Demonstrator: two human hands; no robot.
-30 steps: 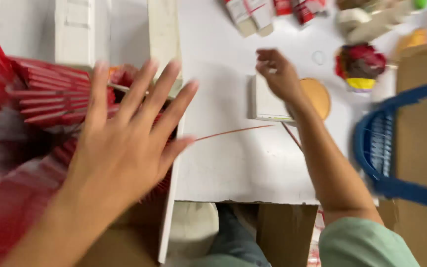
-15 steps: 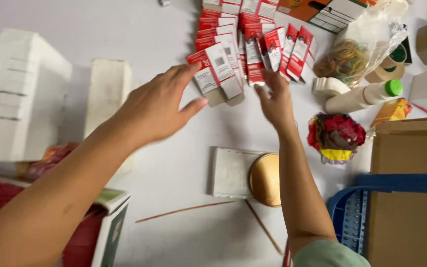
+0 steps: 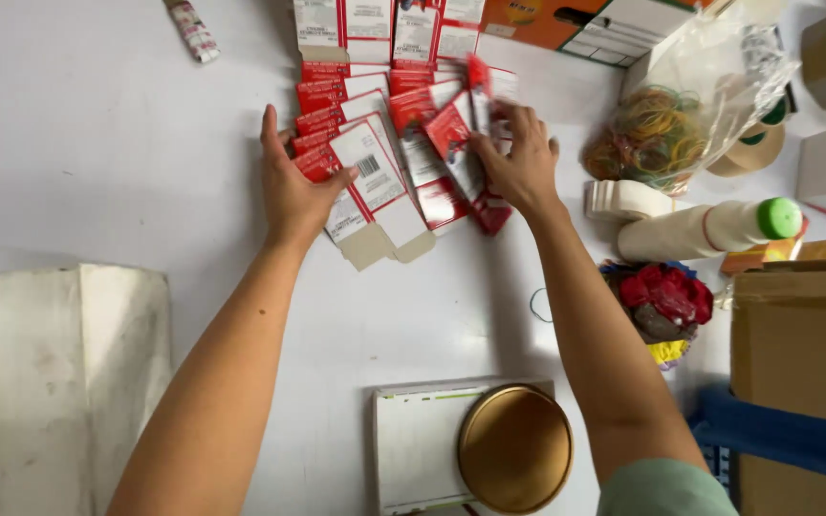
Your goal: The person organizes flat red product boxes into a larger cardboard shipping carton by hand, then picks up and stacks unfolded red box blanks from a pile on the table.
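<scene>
At six o'clock our forearms reach up across the white desk (image 3: pixel 97 143). Left hand (image 3: pixel 296 189) lies flat, fingers spread, on fanned red-and-white flattened cartons (image 3: pixel 384 182) at twelve; right hand (image 3: pixel 520 162) pinches one carton at one o'clock.

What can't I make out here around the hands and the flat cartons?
Head view only:
- Right hand: fingertips are motion-blurred; grip on the flat red-and-white cartons unclear.
- Left hand: palm hidden, facing down on the cartons.
- Cartons: count unreadable, since they overlap.
- Brown box: cut by the right edge.
</scene>
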